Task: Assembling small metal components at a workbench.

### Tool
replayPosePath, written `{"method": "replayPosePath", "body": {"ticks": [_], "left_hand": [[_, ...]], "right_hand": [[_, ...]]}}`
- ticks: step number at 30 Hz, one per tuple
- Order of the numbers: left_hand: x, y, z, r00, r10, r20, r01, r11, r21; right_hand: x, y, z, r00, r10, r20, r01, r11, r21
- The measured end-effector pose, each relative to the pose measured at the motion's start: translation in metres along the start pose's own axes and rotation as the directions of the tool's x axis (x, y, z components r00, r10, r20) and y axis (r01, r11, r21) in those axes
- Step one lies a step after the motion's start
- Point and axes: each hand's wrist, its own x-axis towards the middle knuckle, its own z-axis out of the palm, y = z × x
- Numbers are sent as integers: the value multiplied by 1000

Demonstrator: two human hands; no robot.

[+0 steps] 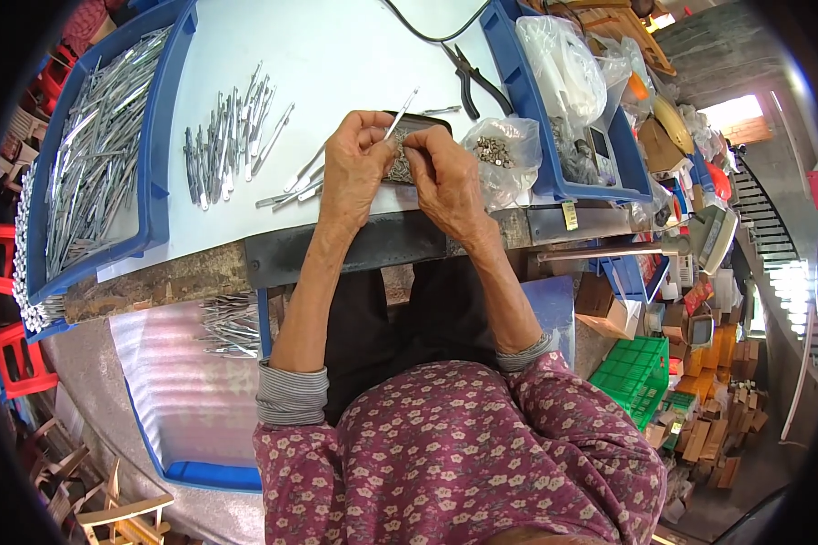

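At the near edge of the table (336, 54): left hand (359, 154) pinching a slim strip (405, 104) between thumb and curled fingers, the strip slanting up and to the right. Just beside it: right hand (445, 173), thumb and forefinger drawn close, knuckles bent; not possible to tell whether gripping a small part. Forearms (307, 291) bare below the wrists, converging from the lower edge, cuffs (291, 395) grey-striped. Partly behind both hands: a black tray (427, 119). To the right: a clear bag (521, 173) of small metal parts, with pliers (468, 82) beyond. Below the right blue tray (600, 193): a yellow label (569, 215), any marks too small to read. To the left: loose strips (232, 136), roughly parallel.
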Motion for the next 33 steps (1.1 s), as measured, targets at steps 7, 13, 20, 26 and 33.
{"method": "replayPosePath", "body": {"ticks": [7, 13, 20, 26, 33], "left_hand": [[0, -1, -2, 1000, -13, -13, 13, 1000, -7], [-1, 1, -2, 1000, -13, -20, 14, 1000, 16], [-1, 0, -3, 1000, -23, -18, 23, 1000, -3], [-3, 4, -6, 992, -115, 43, 118, 990, -79], [-5, 8, -6, 983, -175, 49, 179, 979, -97]], "right_hand": [[1, -6, -1, 998, -60, 3, 60, 998, -24], [2, -4, 0, 987, -161, 3, 160, 980, -118], [1, -4, 2, 990, -140, 6, 140, 981, -132], [-2, -1, 3, 985, 174, 7, -173, 975, 138], [5, -2, -1, 906, 410, 109, -413, 795, 444]]}}
